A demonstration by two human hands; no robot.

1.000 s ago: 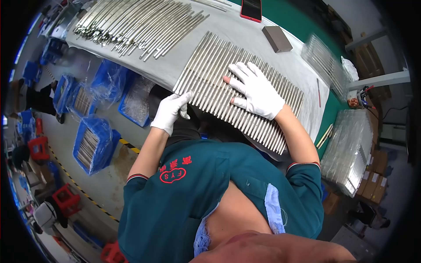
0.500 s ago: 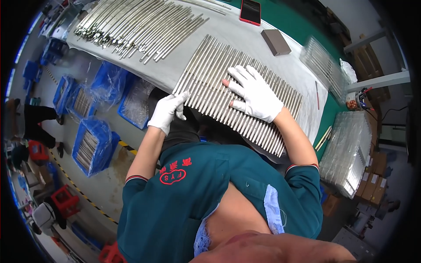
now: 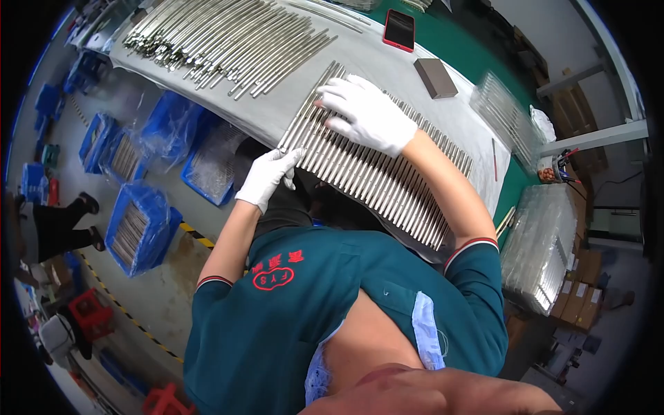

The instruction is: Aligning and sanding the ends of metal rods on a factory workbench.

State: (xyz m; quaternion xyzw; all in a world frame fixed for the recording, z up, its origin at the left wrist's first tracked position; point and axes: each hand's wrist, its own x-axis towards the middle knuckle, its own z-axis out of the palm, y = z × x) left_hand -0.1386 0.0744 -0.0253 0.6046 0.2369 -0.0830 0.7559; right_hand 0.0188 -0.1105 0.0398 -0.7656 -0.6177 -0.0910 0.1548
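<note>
A row of slim silver metal rods lies side by side on the pale cloth of the table in front of me. My left hand, in a white glove, is at the near end of the leftmost rods, its thumb and fingers pinched on a rod end. Above the left part of the row is my right hand, gloved too, with some bare fingertips. Its fingers are spread and hold nothing; whether they touch the rods I cannot tell.
A large heap of similar rods covers the far left of the table. Beyond the row are a red-edged phone, a brown block and clear plastic trays. Blue crates with plastic bags stand on the floor at left; more trays are stacked at right.
My right hand has moved left and away from me, from the middle of the row toward the far ends of the leftmost rods. My left hand has stayed at the rod ends.
</note>
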